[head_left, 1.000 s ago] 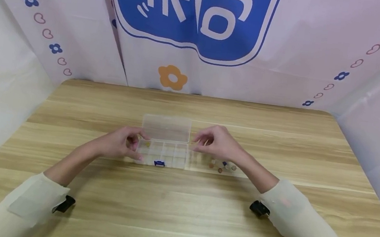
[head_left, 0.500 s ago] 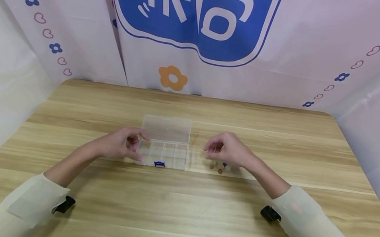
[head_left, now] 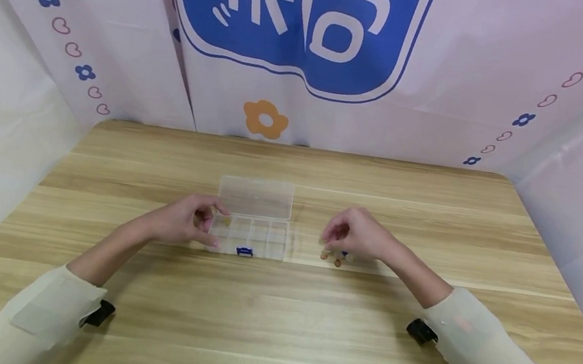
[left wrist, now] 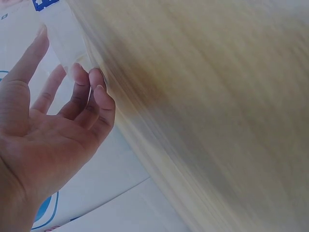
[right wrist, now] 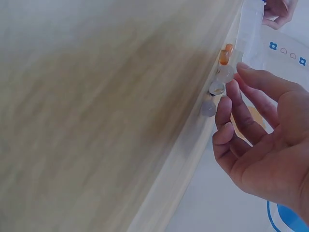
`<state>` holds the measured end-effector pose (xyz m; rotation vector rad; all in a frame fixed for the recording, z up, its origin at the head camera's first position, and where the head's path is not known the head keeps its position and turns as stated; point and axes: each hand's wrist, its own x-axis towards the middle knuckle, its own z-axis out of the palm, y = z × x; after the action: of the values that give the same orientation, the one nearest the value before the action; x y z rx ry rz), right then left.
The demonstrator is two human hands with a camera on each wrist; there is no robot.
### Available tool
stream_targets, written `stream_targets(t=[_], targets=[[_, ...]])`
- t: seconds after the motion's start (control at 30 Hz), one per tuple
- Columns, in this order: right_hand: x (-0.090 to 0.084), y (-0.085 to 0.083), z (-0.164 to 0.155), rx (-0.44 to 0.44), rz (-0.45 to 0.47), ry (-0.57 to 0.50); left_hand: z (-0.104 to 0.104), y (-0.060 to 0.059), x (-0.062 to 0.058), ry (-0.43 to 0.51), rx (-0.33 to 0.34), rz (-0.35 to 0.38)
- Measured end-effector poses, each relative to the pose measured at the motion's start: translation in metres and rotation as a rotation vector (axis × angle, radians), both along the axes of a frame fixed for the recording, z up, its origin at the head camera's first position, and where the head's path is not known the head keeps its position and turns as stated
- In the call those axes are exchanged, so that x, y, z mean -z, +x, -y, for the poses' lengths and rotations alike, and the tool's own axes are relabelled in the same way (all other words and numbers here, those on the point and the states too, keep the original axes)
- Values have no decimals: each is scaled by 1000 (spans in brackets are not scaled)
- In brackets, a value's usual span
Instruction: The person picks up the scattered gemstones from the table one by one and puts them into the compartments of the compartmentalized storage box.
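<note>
Near the table's (head_left: 429, 225) middle, the right hand (head_left: 359, 235) hovers with loosely curled, empty fingers directly above the beads (head_left: 335, 257). The left hand (head_left: 184, 220) pinches the clear box's (head_left: 250, 235) left end.

Both arms wear long, pale cream fabric sleeves (head_left: 50, 310) that end partway up the forearms, leaving wrists and both hands bare. A small black camera unit (head_left: 98, 313) sits under the left cuff, and a matching black camera unit (head_left: 421, 332) under the right one. The left sleeve shows a lighter rectangular patch.
</note>
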<state>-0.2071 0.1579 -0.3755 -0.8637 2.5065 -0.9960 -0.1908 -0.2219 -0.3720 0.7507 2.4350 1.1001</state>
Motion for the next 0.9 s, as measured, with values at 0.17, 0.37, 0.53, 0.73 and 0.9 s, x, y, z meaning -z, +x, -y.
stream_targets(t=[0.17, 0.37, 0.53, 0.73, 0.9], targets=[[2, 0, 0, 0, 11, 26, 0, 1, -1, -2, -7, 3], [2, 0, 0, -4, 13, 52, 0, 1, -1, -13, -23, 19], [1, 0, -1, -9, 22, 68, 0, 0, 0, -9, -24, 26], [3, -2, -2, -13, 13, 77, -1, 1, -1, -13, -25, 25], [2, -1, -2, -7, 23, 65, -1, 1, -1, -13, -26, 28]])
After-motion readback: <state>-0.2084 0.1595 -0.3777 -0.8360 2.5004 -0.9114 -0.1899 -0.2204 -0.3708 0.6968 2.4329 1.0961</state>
